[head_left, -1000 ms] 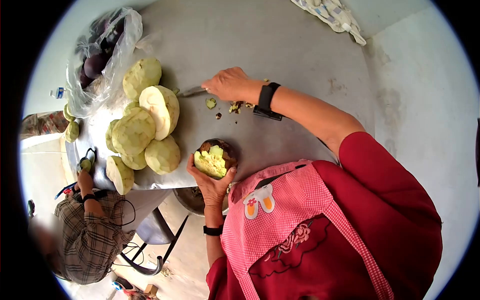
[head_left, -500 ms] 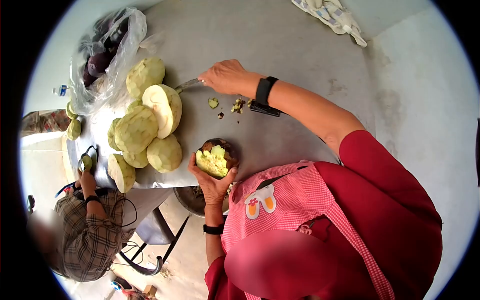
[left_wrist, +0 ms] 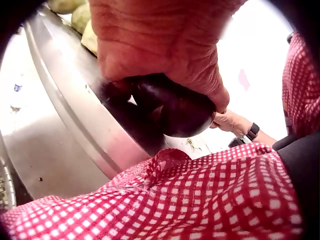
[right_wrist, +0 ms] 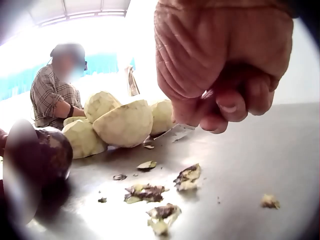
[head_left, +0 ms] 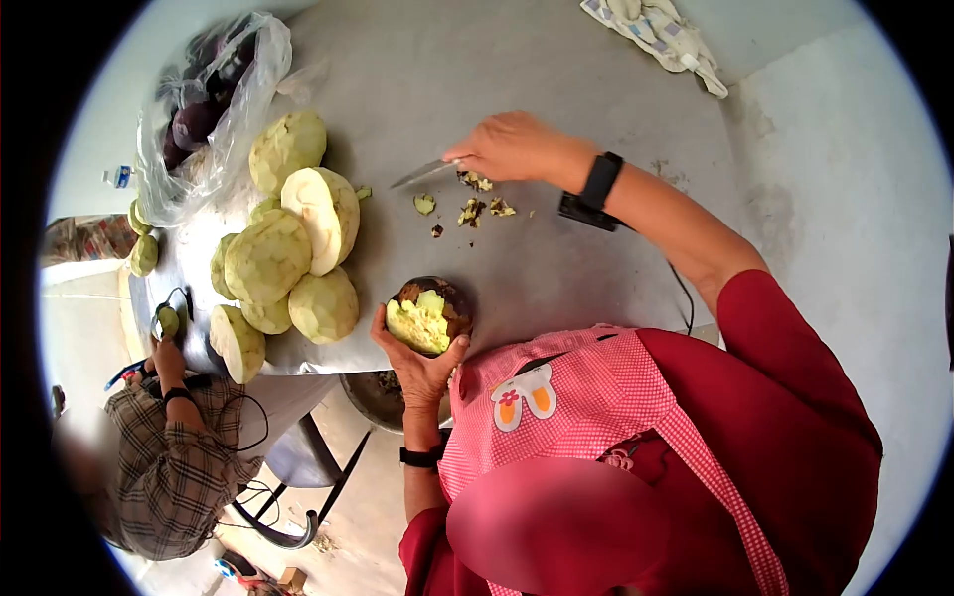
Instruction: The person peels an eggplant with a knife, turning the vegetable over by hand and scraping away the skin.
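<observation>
My left hand (head_left: 422, 377) holds a round purple eggplant (head_left: 420, 320) near the table's edge, thumb and fingers spread around it. A patch of its skin is cut away, baring yellow-green flesh; in the left wrist view its dark, glossy side (left_wrist: 182, 112) shows under the palm. Over the table, my right hand (head_left: 512, 146) grips a knife (head_left: 422, 175) by its handle, fingers curled, blade pointing left. The right wrist view shows those curled fingers (right_wrist: 230, 102) above the tabletop. Trimmed scraps (head_left: 471, 211) lie just below the knife, with a green slice (head_left: 424, 204) beside them.
Several peeled eggplants (head_left: 266, 258) are piled left of the knife. Behind them a clear plastic bag (head_left: 243, 119) holds dark unpeeled ones. Below the table edge is a metal basin (head_left: 370, 402). Another person (head_left: 169, 467) in a plaid shirt works at left. A cloth (head_left: 661, 40) lies at the far edge.
My right hand has drawn the knife away from the peeled pile, to the right. A small green scrap now lies by the pile where the blade tip was. The left hand and eggplant have barely moved.
</observation>
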Demonstrator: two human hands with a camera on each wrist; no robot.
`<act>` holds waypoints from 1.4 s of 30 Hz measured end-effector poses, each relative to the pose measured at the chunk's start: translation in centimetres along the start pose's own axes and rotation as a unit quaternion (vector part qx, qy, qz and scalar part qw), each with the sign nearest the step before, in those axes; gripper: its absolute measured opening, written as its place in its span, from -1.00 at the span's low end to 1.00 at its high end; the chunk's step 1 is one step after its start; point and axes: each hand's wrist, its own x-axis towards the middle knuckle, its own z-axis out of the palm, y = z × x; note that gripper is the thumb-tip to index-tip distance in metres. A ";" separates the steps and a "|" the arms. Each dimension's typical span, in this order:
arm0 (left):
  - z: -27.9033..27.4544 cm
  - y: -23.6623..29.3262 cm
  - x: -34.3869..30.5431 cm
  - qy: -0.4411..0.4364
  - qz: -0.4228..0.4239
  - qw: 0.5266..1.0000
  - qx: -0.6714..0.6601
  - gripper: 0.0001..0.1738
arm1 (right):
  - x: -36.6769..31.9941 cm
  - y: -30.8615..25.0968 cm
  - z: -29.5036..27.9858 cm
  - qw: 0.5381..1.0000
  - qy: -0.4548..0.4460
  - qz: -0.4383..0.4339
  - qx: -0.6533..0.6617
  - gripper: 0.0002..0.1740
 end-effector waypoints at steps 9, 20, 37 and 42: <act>-0.1 0.1 -0.3 0.003 -0.006 1.000 0.008 0.40 | 5.6 -1.5 4.6 0.999 0.000 -0.033 -0.006 -0.75; -0.1 0.2 -0.1 -0.008 -0.013 1.000 -0.016 0.40 | -0.3 0.0 -1.2 0.998 -0.056 0.011 -0.003 -0.77; -0.1 0.0 0.0 -0.010 -0.008 0.999 -0.042 0.41 | -5.8 2.0 0.3 0.988 0.068 0.108 0.088 -0.71; -0.2 0.4 0.2 -0.005 -0.010 1.000 -0.018 0.40 | -9.6 1.8 3.0 0.968 0.079 0.216 0.105 -0.70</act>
